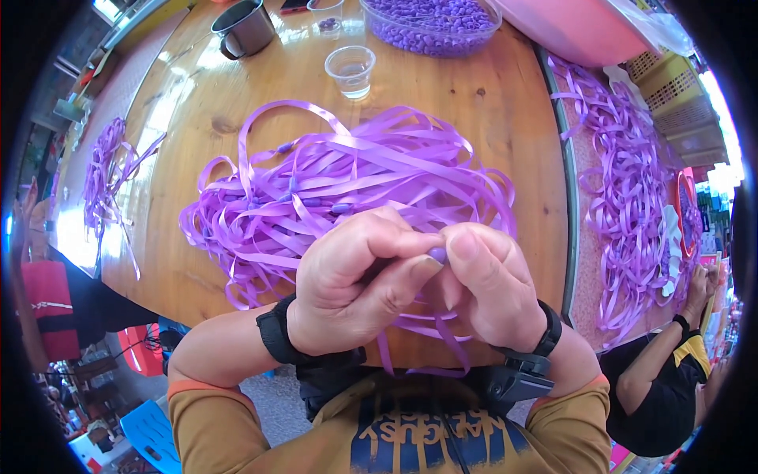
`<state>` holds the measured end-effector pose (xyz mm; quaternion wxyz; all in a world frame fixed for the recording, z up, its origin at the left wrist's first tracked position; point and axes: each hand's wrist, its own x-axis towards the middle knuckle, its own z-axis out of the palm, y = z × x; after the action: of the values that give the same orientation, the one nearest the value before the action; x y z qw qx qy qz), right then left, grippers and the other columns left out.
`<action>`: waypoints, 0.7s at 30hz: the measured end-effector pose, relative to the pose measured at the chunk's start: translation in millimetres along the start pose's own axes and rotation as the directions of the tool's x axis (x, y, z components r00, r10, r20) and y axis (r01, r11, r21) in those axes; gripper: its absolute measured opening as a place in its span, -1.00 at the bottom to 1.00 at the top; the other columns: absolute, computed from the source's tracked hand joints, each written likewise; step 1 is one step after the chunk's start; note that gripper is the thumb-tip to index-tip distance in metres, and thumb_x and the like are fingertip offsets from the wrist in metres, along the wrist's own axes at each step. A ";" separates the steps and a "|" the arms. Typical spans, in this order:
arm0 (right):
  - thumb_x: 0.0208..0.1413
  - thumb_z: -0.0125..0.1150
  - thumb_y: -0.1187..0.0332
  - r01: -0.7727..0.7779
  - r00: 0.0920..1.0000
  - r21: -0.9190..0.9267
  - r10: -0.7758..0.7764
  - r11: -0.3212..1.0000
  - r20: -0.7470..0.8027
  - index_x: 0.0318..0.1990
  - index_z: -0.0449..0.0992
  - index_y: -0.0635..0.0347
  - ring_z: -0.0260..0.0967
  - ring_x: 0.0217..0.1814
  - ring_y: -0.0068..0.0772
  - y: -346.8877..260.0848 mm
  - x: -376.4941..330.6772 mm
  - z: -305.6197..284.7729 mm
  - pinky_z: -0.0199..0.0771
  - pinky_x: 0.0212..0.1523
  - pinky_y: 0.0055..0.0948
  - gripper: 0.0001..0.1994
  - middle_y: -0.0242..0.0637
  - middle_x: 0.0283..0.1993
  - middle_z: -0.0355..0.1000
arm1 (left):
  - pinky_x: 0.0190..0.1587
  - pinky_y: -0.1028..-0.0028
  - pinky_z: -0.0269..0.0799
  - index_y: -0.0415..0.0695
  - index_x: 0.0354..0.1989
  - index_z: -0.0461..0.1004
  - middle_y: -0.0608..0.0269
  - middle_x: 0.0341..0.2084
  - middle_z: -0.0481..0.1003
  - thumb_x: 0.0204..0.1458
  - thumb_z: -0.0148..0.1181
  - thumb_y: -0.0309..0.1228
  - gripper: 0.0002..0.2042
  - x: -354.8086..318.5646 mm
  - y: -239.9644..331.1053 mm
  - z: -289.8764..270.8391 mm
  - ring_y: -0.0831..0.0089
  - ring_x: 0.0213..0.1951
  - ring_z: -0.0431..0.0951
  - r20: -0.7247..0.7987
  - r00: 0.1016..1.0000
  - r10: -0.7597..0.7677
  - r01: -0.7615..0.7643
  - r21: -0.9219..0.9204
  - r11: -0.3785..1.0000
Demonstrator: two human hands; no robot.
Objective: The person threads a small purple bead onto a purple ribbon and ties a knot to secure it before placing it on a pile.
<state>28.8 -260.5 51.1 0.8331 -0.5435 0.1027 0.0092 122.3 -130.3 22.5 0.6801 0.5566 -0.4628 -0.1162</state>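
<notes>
Close above the near part of the table, my two hands meet with their fingertips nearly touching. My left hand (355,280) pinches a small purple bead (438,254) between thumb and forefinger. Right beside the bead, my right hand (493,276) is closed in a pinch, its thumb toward me; what lies between its fingers is hidden. Just beyond my hands spreads a loose heap of purple ribbon (371,170), with several darker purple beads or fastenings on it. Ribbon strands (446,336) also hang below my hands at the table's near edge.
At the far side stand a clear tub of purple beads (430,35), a clear plastic cup (350,75) and a dark metal mug (249,30). More ribbon (624,197) covers the right-hand table, beside a co-worker's arm (663,355). Another bundle (106,174) lies left.
</notes>
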 end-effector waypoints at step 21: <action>0.20 -0.19 0.11 0.140 0.989 -0.195 -0.128 0.971 0.069 -0.47 0.37 0.23 0.08 -0.56 -0.73 -3.2 2.5 -4.6 0.05 -0.53 -0.68 -0.61 -0.49 -0.59 0.23 | -0.49 0.64 0.20 -0.27 -0.34 0.39 0.32 -0.57 0.35 -0.04 0.13 -0.60 -0.90 2.8 4.0 1.2 0.64 -0.53 0.30 -0.010 0.994 -0.111 0.109 -0.120 0.987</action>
<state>30.9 -266.2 51.7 0.7757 -0.6294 0.0409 -0.0215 121.5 -131.5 27.3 0.7085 0.5405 -0.4179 -0.1767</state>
